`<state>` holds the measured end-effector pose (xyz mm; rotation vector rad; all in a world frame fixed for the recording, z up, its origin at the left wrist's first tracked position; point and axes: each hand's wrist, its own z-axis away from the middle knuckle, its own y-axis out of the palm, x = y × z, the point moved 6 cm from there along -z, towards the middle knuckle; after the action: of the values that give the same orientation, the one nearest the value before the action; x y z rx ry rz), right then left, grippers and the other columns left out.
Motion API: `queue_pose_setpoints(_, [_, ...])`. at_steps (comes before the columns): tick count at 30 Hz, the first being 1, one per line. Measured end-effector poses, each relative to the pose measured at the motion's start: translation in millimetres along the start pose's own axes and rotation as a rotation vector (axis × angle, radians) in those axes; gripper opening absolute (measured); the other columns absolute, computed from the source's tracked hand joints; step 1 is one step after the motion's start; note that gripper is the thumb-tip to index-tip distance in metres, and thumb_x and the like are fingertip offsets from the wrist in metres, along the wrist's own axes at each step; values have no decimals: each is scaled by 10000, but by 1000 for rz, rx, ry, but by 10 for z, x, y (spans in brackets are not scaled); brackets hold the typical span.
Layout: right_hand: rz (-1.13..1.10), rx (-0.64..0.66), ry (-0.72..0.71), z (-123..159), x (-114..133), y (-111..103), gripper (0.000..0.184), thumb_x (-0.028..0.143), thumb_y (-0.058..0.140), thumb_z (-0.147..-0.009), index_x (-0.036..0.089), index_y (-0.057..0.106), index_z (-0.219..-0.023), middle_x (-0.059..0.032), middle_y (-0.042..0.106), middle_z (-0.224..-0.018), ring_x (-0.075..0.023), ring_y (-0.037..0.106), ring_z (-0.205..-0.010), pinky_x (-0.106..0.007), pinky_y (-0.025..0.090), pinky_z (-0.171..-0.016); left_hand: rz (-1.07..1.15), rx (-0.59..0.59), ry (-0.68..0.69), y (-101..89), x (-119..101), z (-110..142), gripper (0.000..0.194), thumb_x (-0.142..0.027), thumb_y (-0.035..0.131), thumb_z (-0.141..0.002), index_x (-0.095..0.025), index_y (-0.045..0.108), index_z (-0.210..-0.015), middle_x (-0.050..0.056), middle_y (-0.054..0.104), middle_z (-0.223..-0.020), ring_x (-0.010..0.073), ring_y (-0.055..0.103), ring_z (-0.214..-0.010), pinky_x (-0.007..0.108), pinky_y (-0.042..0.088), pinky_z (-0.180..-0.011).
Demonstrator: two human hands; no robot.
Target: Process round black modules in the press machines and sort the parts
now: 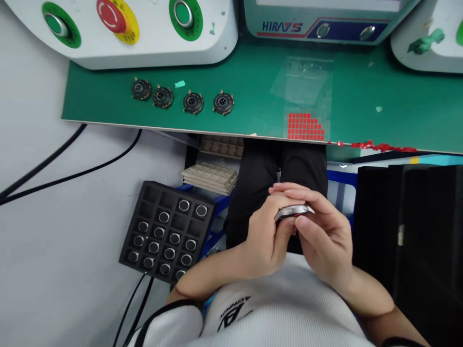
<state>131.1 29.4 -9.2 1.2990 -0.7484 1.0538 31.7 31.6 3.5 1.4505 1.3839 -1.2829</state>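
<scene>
Silver watch case (293, 210) held just off the bench's (253, 108) near edge.
The left hand (266, 232) grips it, fingers curled; the right hand (327, 236), half open, cups its other end.

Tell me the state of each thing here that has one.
Silver watch part: held by left fingers and right fingers.
Black tray: partly filled.
Four dark round parts: lying in a row.
Red squares: uneven rows.
Pale trays: stacked.
Stop button: can't tell whether pressed.

Silver watch case (292, 211) — nearly edge-on, slightly tilted, red showing underneath — held between fingers (308, 228).
</scene>
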Motion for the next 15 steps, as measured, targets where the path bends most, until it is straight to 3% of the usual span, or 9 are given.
queue_pose_setpoints(9, [-133, -178, -53, 18, -37, 98, 209, 186, 560, -851, 270, 699, -983, -16, 673, -1070, -210, 686, -1030, -392, 578, -929, -168, 14, 72, 3, -92, -2, 245, -247, 389, -986, -183, 495, -1198, 77, 652, -1003, 175, 650, -975, 320, 533, -894])
queue_pose_setpoints(15, [-197, -308, -36, 55, -119, 107, 237, 148, 503, -797, 278, 677, -892, 4, 666, -1007, -186, 702, -960, -393, 554, -955, -253, 26, 124, 46, -92, -9, 222, -208, 433, -958, -191, 509, -1166, 62, 683, -993, 177, 677, -941, 306, 575, -825])
